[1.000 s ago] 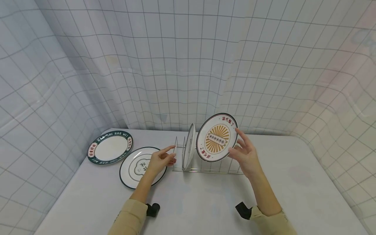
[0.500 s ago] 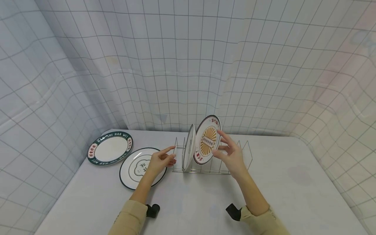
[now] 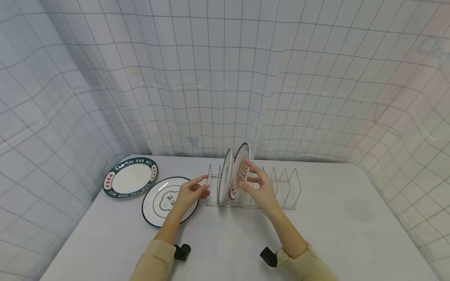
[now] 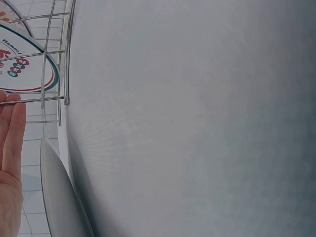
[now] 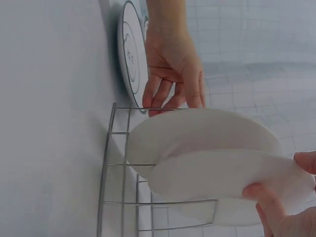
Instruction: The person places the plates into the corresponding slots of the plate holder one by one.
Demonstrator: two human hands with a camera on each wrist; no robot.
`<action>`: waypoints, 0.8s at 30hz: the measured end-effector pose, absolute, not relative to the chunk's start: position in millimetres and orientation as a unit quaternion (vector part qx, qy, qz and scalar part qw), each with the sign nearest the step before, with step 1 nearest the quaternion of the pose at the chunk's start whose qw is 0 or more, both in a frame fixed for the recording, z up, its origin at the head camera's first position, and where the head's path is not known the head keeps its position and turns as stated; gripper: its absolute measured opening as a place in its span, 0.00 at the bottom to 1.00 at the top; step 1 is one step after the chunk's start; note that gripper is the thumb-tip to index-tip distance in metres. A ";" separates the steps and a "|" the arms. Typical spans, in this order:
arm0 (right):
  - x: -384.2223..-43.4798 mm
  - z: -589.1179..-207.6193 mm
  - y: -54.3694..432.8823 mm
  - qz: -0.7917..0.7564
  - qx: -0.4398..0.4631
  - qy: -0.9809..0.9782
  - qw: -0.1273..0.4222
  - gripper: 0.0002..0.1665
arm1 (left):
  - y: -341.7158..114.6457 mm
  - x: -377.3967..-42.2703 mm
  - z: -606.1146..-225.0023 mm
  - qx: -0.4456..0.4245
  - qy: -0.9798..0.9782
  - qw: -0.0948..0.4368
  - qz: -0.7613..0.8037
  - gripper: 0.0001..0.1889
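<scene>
A wire plate rack (image 3: 288,208) stands near the back of the table. My left hand (image 3: 190,193) holds its left end, thumb and fingers at the wire. One white plate (image 3: 225,179) stands upright in the rack near that end, its teal and red rim (image 4: 30,85) visible in the left wrist view. Just right of it, my right hand (image 3: 261,190) pinches a round plate with a yellow sunburst (image 3: 240,160) by its right edge. That plate is nearly upright, its lower edge at the rack wires. The right wrist view shows its plain white back (image 5: 207,173), overlapping the standing plate.
Left of the rack lies a white plate with a dark rim and cloud outline (image 3: 152,203), partly behind my left forearm. Beyond it lies a plate with a wide green lettered rim (image 3: 131,177). Several rack slots stand right of my right hand. A gridded curtain (image 3: 225,86) surrounds the table.
My right hand has moved left with the sunburst plate, lowering it slightly and turning it from facing me to nearly edge-on beside the standing plate. My left hand has stayed at the rack's end.
</scene>
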State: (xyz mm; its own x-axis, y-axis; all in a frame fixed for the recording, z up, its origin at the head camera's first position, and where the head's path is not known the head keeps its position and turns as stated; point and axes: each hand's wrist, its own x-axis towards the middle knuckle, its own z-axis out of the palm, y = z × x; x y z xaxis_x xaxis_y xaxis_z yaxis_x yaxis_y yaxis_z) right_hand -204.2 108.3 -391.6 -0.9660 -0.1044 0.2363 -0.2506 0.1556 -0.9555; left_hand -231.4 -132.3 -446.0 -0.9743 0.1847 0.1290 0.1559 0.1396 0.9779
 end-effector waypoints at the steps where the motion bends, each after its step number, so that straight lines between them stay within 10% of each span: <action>1: -202.1 -390.6 106.0 0.636 0.118 -0.760 0.057 0.36 | -132.4 -231.7 -446.4 0.114 0.754 0.011 0.647 0.21; 24: -188.1 -396.8 94.7 0.624 0.134 -0.768 0.056 0.35 | -130.7 -229.4 -443.3 0.109 0.753 0.010 0.649 0.21</action>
